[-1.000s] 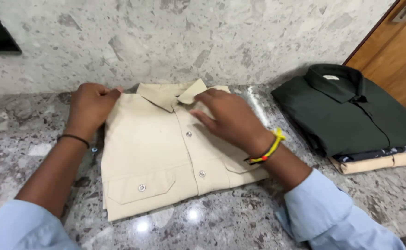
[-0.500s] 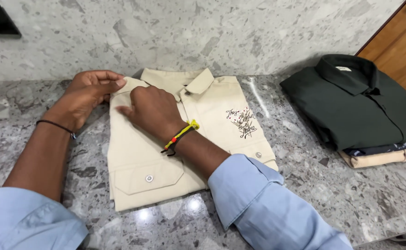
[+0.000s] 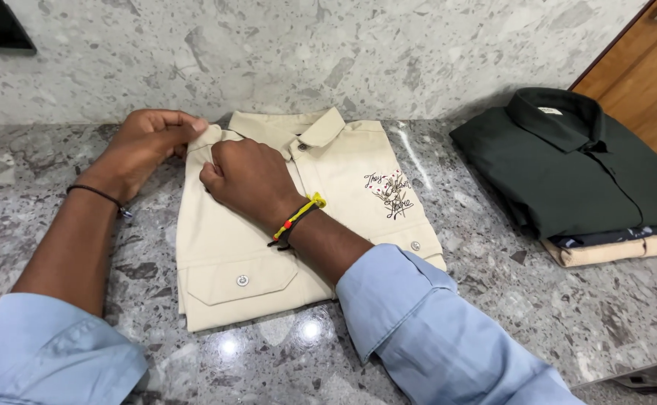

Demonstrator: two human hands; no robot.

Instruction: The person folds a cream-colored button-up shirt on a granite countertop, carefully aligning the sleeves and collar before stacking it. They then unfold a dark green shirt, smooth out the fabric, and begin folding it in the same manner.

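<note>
- Since half a second ago, your right hand [image 3: 247, 178] has curled tighter into a fist on the beige folded shirt [image 3: 306, 217], pressing its upper left part.
- Your left hand [image 3: 147, 142] sits at ten o'clock from the shirt's middle, fingers bent, pinching the shirt's top left corner.
- That shirt lies flat at the middle of the grey stone counter [image 3: 493, 300], collar toward twelve o'clock.
- At three o'clock, well apart, a dark green folded shirt [image 3: 576, 165] tops a small stack.
</note>
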